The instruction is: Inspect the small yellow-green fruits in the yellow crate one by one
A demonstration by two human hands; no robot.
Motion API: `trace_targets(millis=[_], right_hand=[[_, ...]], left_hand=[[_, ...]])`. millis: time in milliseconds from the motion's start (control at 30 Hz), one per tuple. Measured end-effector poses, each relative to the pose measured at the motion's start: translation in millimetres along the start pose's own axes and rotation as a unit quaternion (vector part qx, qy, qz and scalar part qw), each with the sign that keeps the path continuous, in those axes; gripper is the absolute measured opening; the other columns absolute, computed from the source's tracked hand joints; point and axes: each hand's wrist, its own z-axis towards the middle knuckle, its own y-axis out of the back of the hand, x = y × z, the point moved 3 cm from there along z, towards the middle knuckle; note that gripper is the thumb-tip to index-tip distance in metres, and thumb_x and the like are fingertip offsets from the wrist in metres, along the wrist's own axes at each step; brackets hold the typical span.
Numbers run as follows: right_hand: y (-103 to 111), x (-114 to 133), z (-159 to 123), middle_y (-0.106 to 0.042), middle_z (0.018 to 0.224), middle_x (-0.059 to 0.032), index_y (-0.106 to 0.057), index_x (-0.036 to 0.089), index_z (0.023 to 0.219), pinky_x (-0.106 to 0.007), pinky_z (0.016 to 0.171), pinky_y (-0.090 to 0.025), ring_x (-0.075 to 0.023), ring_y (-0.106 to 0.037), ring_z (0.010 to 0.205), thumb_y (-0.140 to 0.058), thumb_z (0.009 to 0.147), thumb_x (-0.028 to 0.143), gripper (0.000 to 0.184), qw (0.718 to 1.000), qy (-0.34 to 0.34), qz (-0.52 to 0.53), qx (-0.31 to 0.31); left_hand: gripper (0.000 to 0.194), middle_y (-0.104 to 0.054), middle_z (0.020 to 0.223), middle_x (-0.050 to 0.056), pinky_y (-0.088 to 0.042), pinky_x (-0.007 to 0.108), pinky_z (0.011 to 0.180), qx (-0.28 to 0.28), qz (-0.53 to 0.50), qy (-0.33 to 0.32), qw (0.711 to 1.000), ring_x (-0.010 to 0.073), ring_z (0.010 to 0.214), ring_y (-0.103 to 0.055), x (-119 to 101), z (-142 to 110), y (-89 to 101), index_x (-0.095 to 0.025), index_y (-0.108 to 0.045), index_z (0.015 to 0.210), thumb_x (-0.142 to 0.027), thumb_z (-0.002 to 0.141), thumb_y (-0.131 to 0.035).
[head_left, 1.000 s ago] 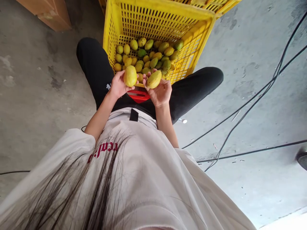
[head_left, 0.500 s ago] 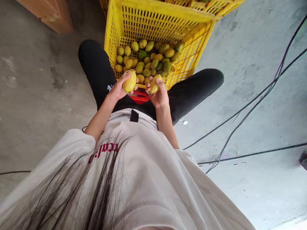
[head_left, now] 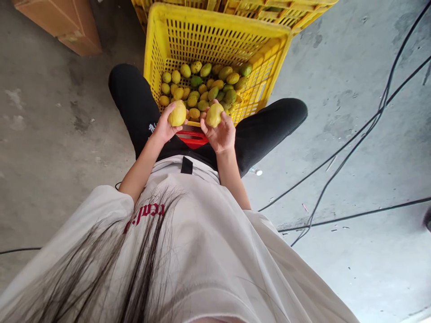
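My left hand (head_left: 166, 126) is closed around a yellow lemon (head_left: 177, 113), which rests between thumb and fingers. A second lemon (head_left: 214, 115) sits in the fingertips of my right hand (head_left: 220, 132), its palm turned up. Both hands are side by side above the near rim of a yellow plastic crate (head_left: 215, 22), between my knees. Many loose lemons (head_left: 213, 93), from yellow to green, lie on the crate's floor. The hands hide part of the near rim.
More yellow crates (head_left: 313, 10) stand behind the first. A cardboard box (head_left: 63, 22) is at the upper left. Below my hands is a red plastic piece (head_left: 193, 140), likely a seat. Black cables (head_left: 350, 154) cross the concrete floor at right, near a small bottle (head_left: 257, 172).
Both lemons have been turned in the fingers, and the right palm faces up more. The crate appears slightly lower and further left in the picture.
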Motion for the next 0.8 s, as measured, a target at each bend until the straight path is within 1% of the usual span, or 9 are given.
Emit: trace_targets(millis=[67,167,267,333,400,467,600,700,800], right_hand=[[-1,0,-1,-0.076,0.127,0.0015,-0.066,0.039,0.138,-0.029,0.089,-0.07,-0.021,-0.075,0.128,-0.074,0.1,0.043,0.039,1.0,0.013,-0.017,-0.014],[-2,-2,-1,-0.073,0.116,0.0037,-0.064,0.041,0.141,-0.019,0.066,-0.063,-0.0164,-0.078,0.102,-0.078,0.097,0.034,0.047,0.999,0.02,-0.037,-0.028],[-3,-8,2,-0.07,0.104,0.0055,-0.066,0.039,0.139,-0.015,0.057,-0.055,-0.0122,-0.072,0.08,-0.08,0.09,0.024,0.053,0.996,-0.016,-0.063,-0.06],[-2,-13,3,-0.068,0.097,0.006,-0.066,0.035,0.136,-0.016,0.055,-0.054,-0.0114,-0.068,0.071,-0.077,0.088,0.019,0.053,0.988,-0.071,-0.079,-0.11],[-2,-17,1,-0.067,0.093,0.0052,-0.065,0.032,0.132,-0.018,0.056,-0.056,-0.0123,-0.067,0.067,-0.068,0.088,0.014,0.048,0.974,-0.122,-0.068,-0.178],[-3,-17,-2,-0.066,0.093,0.0032,-0.062,0.03,0.126,-0.02,0.058,-0.06,-0.014,-0.069,0.07,-0.059,0.09,0.01,0.041,0.96,-0.149,-0.026,-0.238],[-4,-12,1,-0.068,0.098,-0.0035,-0.056,0.026,0.111,-0.022,0.058,-0.064,-0.0186,-0.075,0.081,-0.053,0.095,0.009,0.024,0.934,-0.211,0.016,-0.286],[-9,14,29,-0.069,0.102,-0.0068,-0.055,0.024,0.113,-0.027,0.052,-0.064,-0.0213,-0.074,0.08,-0.053,0.093,0.005,0.028,0.926,-0.243,-0.006,-0.288],[-30,70,77,-0.071,0.106,-0.0061,-0.056,0.026,0.116,-0.029,0.053,-0.066,-0.0208,-0.074,0.08,-0.059,0.096,0.009,0.027,0.95,-0.177,-0.012,-0.256]], left_hand=[[0.043,-0.085,0.105,0.008,-0.052,0.018,0.052,0.0,-0.002,-0.005,1.0,0.0166,0.072,-0.079,1,2,2.0,-0.029,-0.068,0.147,-0.049,0.11,-0.06],[0.043,-0.083,0.1,0.005,-0.053,0.018,0.053,-0.01,0.0,0.003,1.0,0.0153,0.069,-0.078,2,2,4.0,-0.029,-0.069,0.146,-0.049,0.11,-0.057],[0.045,-0.082,0.096,0.004,-0.056,0.019,0.057,-0.017,-0.003,0.011,1.0,0.0172,0.071,-0.081,2,1,4.5,-0.028,-0.07,0.141,-0.054,0.106,-0.059],[0.045,-0.084,0.099,0.005,-0.057,0.021,0.057,-0.014,-0.014,0.01,1.0,0.0189,0.073,-0.082,1,0,3.9,-0.026,-0.071,0.139,-0.053,0.106,-0.055],[0.045,-0.086,0.108,0.008,-0.059,0.022,0.058,-0.012,-0.029,0.006,0.999,0.0208,0.078,-0.084,-1,-2,3.1,-0.025,-0.07,0.139,-0.047,0.108,-0.048],[0.045,-0.087,0.117,0.01,-0.061,0.024,0.059,-0.015,-0.042,0.002,0.999,0.0227,0.084,-0.086,-3,-4,2.1,-0.024,-0.069,0.142,-0.038,0.107,-0.043],[0.049,-0.087,0.116,0.009,-0.063,0.027,0.061,-0.022,-0.046,0.004,0.999,0.0242,0.084,-0.086,-1,-6,-0.3,-0.023,-0.065,0.147,-0.024,0.101,-0.05],[0.038,-0.086,0.111,0.013,-0.059,0.023,0.053,-0.016,-0.039,0.01,0.999,0.022,0.079,-0.084,2,-3,-1.3,-0.014,-0.069,0.137,-0.022,0.103,-0.054],[0.033,-0.086,0.109,0.014,-0.057,0.02,0.052,-0.018,-0.044,0.014,0.999,0.0206,0.079,-0.084,4,0,1.2,-0.011,-0.071,0.132,-0.021,0.105,-0.053]])
